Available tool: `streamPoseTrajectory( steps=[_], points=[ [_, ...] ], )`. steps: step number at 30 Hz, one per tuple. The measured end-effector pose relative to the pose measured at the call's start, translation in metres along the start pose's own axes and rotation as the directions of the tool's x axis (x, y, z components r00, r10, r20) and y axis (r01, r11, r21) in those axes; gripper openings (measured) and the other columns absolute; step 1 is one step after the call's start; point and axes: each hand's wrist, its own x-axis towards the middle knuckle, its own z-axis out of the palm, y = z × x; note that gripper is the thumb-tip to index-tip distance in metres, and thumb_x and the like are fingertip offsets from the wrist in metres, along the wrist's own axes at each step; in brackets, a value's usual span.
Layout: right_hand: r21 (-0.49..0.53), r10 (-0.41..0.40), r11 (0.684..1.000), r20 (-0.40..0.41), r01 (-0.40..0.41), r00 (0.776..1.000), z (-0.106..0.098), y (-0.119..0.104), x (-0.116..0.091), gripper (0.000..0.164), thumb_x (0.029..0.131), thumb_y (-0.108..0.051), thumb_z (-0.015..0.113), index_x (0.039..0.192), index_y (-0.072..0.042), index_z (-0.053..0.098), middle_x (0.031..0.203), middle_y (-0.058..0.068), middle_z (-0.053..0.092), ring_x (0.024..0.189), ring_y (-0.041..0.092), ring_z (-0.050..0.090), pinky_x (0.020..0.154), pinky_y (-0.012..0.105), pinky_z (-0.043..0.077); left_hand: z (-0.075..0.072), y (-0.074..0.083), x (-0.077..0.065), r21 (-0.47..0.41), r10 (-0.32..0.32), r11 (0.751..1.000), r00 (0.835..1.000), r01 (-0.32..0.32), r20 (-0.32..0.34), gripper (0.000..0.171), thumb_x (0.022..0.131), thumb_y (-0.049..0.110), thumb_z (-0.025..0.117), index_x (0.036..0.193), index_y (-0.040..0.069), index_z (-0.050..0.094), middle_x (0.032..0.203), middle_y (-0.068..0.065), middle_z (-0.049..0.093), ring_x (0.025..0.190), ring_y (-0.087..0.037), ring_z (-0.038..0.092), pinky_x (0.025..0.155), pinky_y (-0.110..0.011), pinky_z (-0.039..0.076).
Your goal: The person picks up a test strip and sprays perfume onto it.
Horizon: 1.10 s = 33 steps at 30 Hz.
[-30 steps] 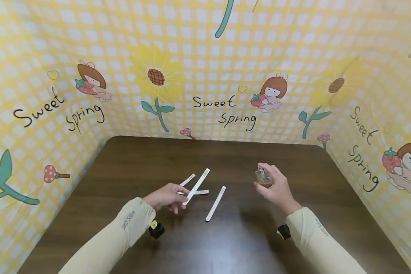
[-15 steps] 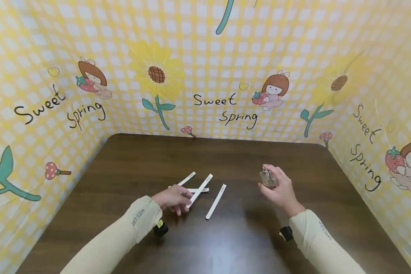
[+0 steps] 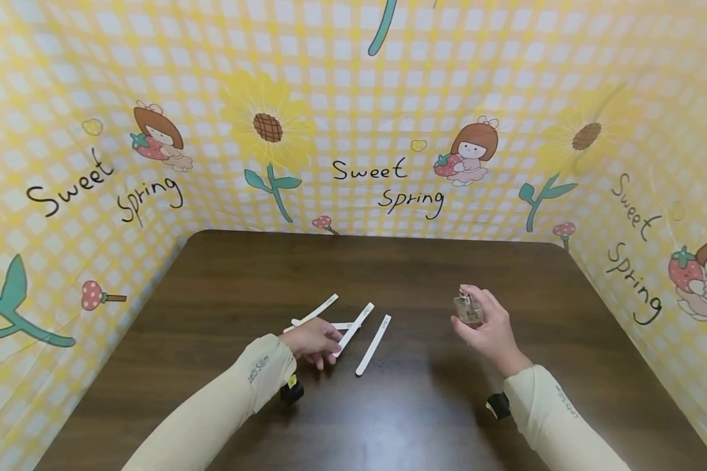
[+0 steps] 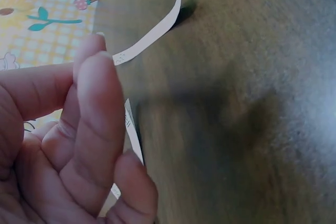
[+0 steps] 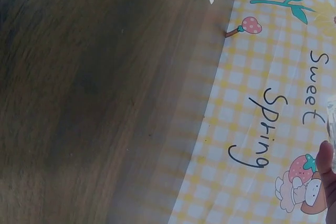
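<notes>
In the head view my left hand (image 3: pixel 311 340) pinches a white paper test strip (image 3: pixel 355 328) by its near end, the printed end slanting up to the right. To its right another white strip (image 3: pixel 374 345) lies on the dark table. My right hand (image 3: pixel 490 327) grips a small clear glass perfume bottle (image 3: pixel 468 310), the index finger on its silver spray top. The bottle is held above the table, right of the strips. At the right wrist view's edge only a sliver of the bottle (image 5: pixel 332 116) shows. Left fingertips (image 4: pixel 97 87) hide the pinch in the left wrist view.
Behind the left hand lie a strip (image 3: pixel 321 307) pointing to the back right and a crosswise strip (image 3: pixel 343 326), partly covered by the held one. The brown table (image 3: pixel 424 261) is enclosed by a yellow checked cloth (image 3: pixel 365 131) at the back and sides.
My left hand has moved a little to the right with the held strip, closer to the strip on the table. The right hand and bottle have shifted slightly right.
</notes>
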Motion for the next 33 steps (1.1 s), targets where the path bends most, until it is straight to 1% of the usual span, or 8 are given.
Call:
streamPoseTrajectory(
  steps=[5, 12, 17, 20, 23, 27, 30, 33],
  points=[
    [-0.004, 0.019, 1.000, 0.011, -0.019, 1.000, 0.001, 0.002, -0.002, 0.055, 0.057, 0.021, 0.073, 0.108, 0.008, 0.056, 0.082, 0.019, 0.054, 0.063, 0.015, 0.049, 0.045, 0.016, 0.044, 0.006, -0.002, 0.002, 0.015, -0.023, 1.000, 1.000, 0.023, 0.001, 0.023, 0.088, 0.003, 0.059, 0.110, -0.003, 0.062, 0.067, -0.009, 0.068, 0.039, -0.006, 0.051, 0.040, -0.018, 0.034],
    [0.006, 0.027, 1.000, 0.029, -0.027, 0.999, 0.002, 0.004, -0.008, 0.056, 0.057, 0.021, 0.073, 0.108, 0.007, 0.056, 0.082, 0.019, 0.054, 0.063, 0.016, 0.050, 0.045, 0.015, 0.045, 0.014, -0.005, 0.006, 0.022, -0.063, 0.998, 0.998, 0.063, -0.006, 0.021, 0.089, 0.003, 0.061, 0.109, 0.000, 0.064, 0.065, -0.007, 0.068, 0.040, -0.007, 0.051, 0.040, -0.019, 0.035],
    [0.007, 0.017, 1.000, 0.035, -0.017, 0.999, 0.002, 0.006, -0.005, 0.056, 0.057, 0.020, 0.074, 0.109, 0.006, 0.057, 0.082, 0.018, 0.055, 0.064, 0.014, 0.050, 0.045, 0.016, 0.045, 0.011, -0.005, 0.008, 0.032, -0.075, 0.997, 0.997, 0.075, -0.010, 0.020, 0.089, 0.004, 0.061, 0.108, 0.000, 0.064, 0.066, -0.006, 0.068, 0.040, -0.007, 0.052, 0.041, -0.019, 0.035],
    [0.018, -0.002, 1.000, 0.031, 0.001, 1.000, 0.002, 0.007, -0.003, 0.056, 0.057, 0.020, 0.074, 0.109, 0.006, 0.056, 0.082, 0.019, 0.055, 0.065, 0.012, 0.051, 0.045, 0.016, 0.046, 0.008, -0.004, 0.008, 0.048, -0.089, 0.995, 0.996, 0.089, -0.020, 0.021, 0.089, 0.004, 0.060, 0.109, 0.000, 0.064, 0.067, -0.006, 0.068, 0.041, -0.007, 0.052, 0.041, -0.020, 0.036],
    [0.030, -0.025, 0.999, 0.019, 0.024, 1.000, 0.003, 0.008, -0.002, 0.056, 0.056, 0.021, 0.074, 0.108, 0.008, 0.056, 0.082, 0.019, 0.055, 0.065, 0.012, 0.051, 0.045, 0.015, 0.046, 0.007, -0.003, 0.006, 0.063, -0.089, 0.994, 0.996, 0.091, -0.023, 0.022, 0.089, 0.004, 0.060, 0.110, -0.001, 0.063, 0.067, -0.006, 0.069, 0.041, -0.006, 0.053, 0.042, -0.020, 0.037],
    [0.042, -0.040, 0.998, 0.006, 0.040, 0.999, 0.003, 0.010, -0.002, 0.056, 0.056, 0.021, 0.073, 0.107, 0.009, 0.056, 0.081, 0.020, 0.054, 0.064, 0.013, 0.051, 0.046, 0.014, 0.045, 0.009, -0.002, 0.005, 0.055, -0.096, 0.994, 0.995, 0.098, -0.034, 0.020, 0.089, 0.004, 0.060, 0.108, -0.002, 0.064, 0.067, -0.006, 0.068, 0.042, -0.006, 0.053, 0.042, -0.020, 0.037],
    [0.047, -0.028, 0.999, -0.001, 0.028, 1.000, 0.000, 0.011, -0.003, 0.056, 0.056, 0.022, 0.073, 0.108, 0.008, 0.056, 0.082, 0.020, 0.054, 0.064, 0.014, 0.051, 0.045, 0.015, 0.045, 0.011, -0.002, 0.005, 0.046, -0.110, 0.993, 0.993, 0.111, -0.037, 0.018, 0.088, 0.003, 0.061, 0.105, -0.002, 0.064, 0.067, -0.007, 0.068, 0.042, -0.006, 0.053, 0.042, -0.019, 0.037],
    [0.046, -0.021, 0.999, -0.007, 0.021, 1.000, -0.003, 0.012, -0.005, 0.056, 0.057, 0.022, 0.072, 0.108, 0.009, 0.055, 0.082, 0.021, 0.054, 0.063, 0.018, 0.051, 0.045, 0.015, 0.044, 0.014, -0.001, 0.006, 0.030, -0.118, 0.992, 0.992, 0.119, -0.036, 0.017, 0.088, 0.003, 0.061, 0.103, -0.003, 0.064, 0.067, -0.008, 0.069, 0.042, -0.006, 0.053, 0.042, -0.019, 0.037]
  ],
)
